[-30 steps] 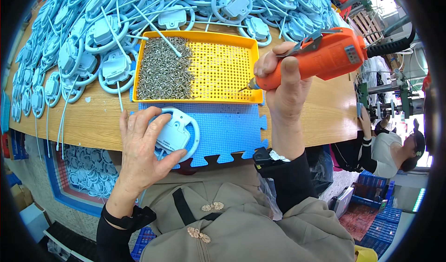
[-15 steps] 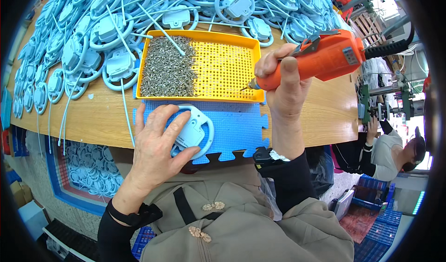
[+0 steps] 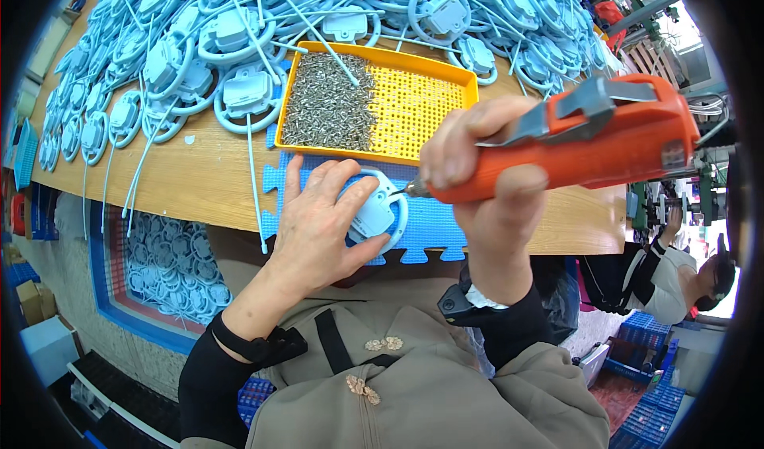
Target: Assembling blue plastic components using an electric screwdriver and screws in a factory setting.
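My right hand (image 3: 493, 162) grips an orange electric screwdriver (image 3: 581, 142), its bit pointing left. The bit's tip meets the right part of a light-blue plastic ring-shaped part (image 3: 374, 216) with a box-like middle; whether a screw is under the tip is too small to tell. My left hand (image 3: 318, 214) lies over that part's left side, fingers spread and thumb at its near rim, pressing it onto a blue foam mat (image 3: 434, 226). Just beyond stands a yellow perforated tray (image 3: 426, 103), with a heap of small metal screws (image 3: 330, 103) in its left half.
A large pile of similar light-blue parts (image 3: 247, 91) with thin stems covers the table's far and left side. Below the wooden table (image 3: 215, 182), at left, a blue-rimmed bin (image 3: 131, 329) holds more. At far right another person (image 3: 676, 270) sits by machinery.
The screwdriver has come from the tray down and left to the light-blue part, its bit now on it. My left hand still holds the part. The whole view has shifted slightly.
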Demonstrator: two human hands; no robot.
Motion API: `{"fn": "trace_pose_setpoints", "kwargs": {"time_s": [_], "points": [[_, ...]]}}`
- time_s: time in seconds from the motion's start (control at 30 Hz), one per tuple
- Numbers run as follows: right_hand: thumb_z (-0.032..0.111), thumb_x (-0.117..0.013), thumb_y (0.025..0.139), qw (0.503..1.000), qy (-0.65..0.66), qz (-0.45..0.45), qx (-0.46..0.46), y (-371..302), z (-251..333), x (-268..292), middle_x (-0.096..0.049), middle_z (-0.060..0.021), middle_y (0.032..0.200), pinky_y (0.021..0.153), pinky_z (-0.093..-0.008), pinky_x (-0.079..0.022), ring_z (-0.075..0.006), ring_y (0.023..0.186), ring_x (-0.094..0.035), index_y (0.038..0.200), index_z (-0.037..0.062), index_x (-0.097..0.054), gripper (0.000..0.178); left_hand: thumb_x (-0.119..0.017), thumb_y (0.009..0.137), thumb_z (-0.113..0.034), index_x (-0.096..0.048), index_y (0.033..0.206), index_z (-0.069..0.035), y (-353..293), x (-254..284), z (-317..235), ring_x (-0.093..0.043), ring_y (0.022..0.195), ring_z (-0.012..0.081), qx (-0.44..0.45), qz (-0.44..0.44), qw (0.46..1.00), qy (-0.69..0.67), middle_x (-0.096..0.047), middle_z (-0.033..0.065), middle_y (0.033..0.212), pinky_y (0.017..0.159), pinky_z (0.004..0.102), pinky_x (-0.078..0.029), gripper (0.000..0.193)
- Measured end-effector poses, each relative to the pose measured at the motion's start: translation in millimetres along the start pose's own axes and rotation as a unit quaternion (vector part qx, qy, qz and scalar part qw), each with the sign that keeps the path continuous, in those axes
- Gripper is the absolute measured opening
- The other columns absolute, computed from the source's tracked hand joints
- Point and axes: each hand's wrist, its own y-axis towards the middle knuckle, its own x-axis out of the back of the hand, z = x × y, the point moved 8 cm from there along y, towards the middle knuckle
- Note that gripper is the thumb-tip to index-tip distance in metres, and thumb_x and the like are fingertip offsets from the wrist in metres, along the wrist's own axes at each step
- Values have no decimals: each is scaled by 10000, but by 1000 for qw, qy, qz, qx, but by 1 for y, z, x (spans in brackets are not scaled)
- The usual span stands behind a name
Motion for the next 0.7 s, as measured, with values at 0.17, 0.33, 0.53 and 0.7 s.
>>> {"fn": "trace_pose_setpoints", "kwargs": {"time_s": [0.17, 0.33, 0.53, 0.7], "points": [[482, -694, 853, 1000, -11, 8, 3, -5, -15, -5, -533, -48, 714, 566, -307, -465, -172, 644, -543, 1031, 51, -498, 506, -801, 667, -320, -582, 1153, -104, 2, 3, -4, -516, 1150, 310, -7, -5, 1000, 3, -522, 114, 1169, 1061, 607, -242, 575], [443, -723, 842, 1000, -9, 10, -9, -5, -21, -10, -547, -56, 701, 569, -309, -465, -174, 633, -544, 1011, 50, -506, 480, -802, 666, -312, -573, 1152, -102, 2, 1, -2, -507, 1146, 313, -3, -6, 1000, -1, -519, 119, 1157, 1057, 607, -245, 577], [399, -739, 841, 1000, 8, 20, -21, -3, -25, -14, -551, -61, 673, 547, -311, -461, -175, 597, -539, 993, 48, -510, 446, -804, 655, -298, -568, 1135, -102, 3, 2, -3, -505, 1134, 309, 0, -16, 1000, -10, -513, 114, 1153, 1046, 612, -252, 570], [406, -758, 821, 1000, -10, 18, -5, -9, -19, -18, -543, -55, 648, 534, -299, -448, -168, 585, -533, 915, 32, -522, 452, -800, 659, -294, -571, 1134, -102, 0, 2, -4, -509, 1125, 310, -3, -30, 999, -14, -516, 110, 1146, 1043, 610, -255, 562]]}}
